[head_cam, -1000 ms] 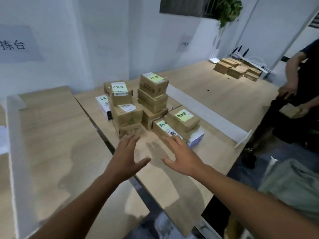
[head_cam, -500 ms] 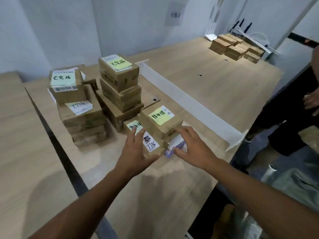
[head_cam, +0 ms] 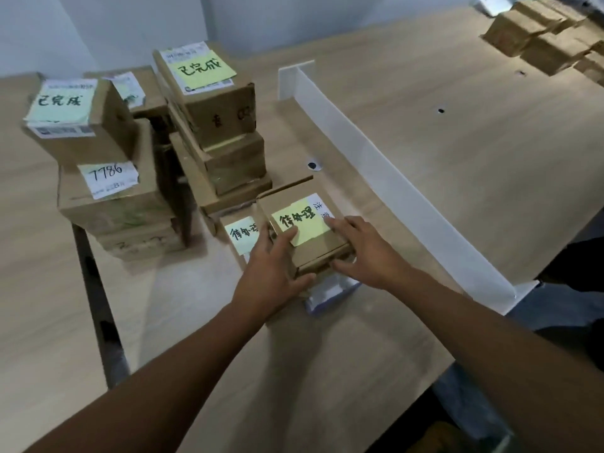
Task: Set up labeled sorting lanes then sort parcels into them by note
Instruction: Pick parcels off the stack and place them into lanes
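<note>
**Both hands on the noted parcel, divider to its right**

The parcel [head_cam: 322, 251] sits straight ahead of the person, on top of a low pile near the table [head_cam: 196, 322] edge, with its yellow note [head_cam: 302, 223] face up. The left hand [head_cam: 271, 273] clasps the left flank, fingers over the top edge and thumb on the near face. The right hand [head_cam: 366, 253] takes the right flank the same way, fingers on top and thumb low in front. Neither hand is nearer; the box lies between them. Its longer side seems to run away from the person, roughly along the white divider [head_cam: 376, 178], which stands just to the right, on the right hand's side. Taller stacks [head_cam: 114, 197] stand to the left. A two-handed lift looks next.
</note>
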Available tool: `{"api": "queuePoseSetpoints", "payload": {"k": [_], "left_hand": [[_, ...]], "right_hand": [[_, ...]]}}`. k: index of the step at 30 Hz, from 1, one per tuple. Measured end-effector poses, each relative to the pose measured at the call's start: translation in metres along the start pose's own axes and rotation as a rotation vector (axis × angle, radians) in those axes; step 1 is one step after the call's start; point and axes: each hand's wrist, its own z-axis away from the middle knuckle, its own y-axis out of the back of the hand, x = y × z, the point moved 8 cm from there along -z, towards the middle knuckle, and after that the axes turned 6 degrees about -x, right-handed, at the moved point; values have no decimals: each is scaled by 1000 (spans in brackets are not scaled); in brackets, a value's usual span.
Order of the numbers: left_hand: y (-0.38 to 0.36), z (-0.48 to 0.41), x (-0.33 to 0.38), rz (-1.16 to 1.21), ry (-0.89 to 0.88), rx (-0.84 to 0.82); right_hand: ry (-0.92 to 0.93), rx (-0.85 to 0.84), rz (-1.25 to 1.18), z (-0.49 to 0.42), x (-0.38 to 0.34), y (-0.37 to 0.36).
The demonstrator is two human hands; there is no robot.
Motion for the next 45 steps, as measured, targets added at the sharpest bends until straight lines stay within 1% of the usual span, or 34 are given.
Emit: {"api": "queuePoseSetpoints", "payload": {"k": [4,8,10,13,17,19,23,26,30,35,37,40,45], "left_hand": [[3,1,11,21,14,52],[29,29,28,42,-8,71],[49,54,32,35,-35,96],[84,97,23,24,-27,143],[137,162,-6,18,11,223],[162,200,-28,26,44,271],[205,288,-82,45,110,384],[236,362,-129,61,173,465],[276,468,-201,83,256,536],[324,584,-289,56,326,604],[338,613,-318,89,341,608],[358,633,-358,137,350,584],[397,620,-427,203,303,524]], "right_hand": [[95,77,-6,12,-6,8],[194,124,-25,32,-34,23],[276,132,-81,44,-59,27],[404,124,-139,53,-105,20],[487,43,-163,52,-180,-5],[538,20,-152,53,-226,-20],[704,-37,-86,66,-330,-61],[813,-71,-95,82,-414,-102],[886,-180,-103,109,-525,-176],[945,-241,-100,141,-651,-262],[959,-231,-91,150,-688,-285],[967,-187,-56,151,-726,-311],[966,-157,-107,114,-771,-340]]}}
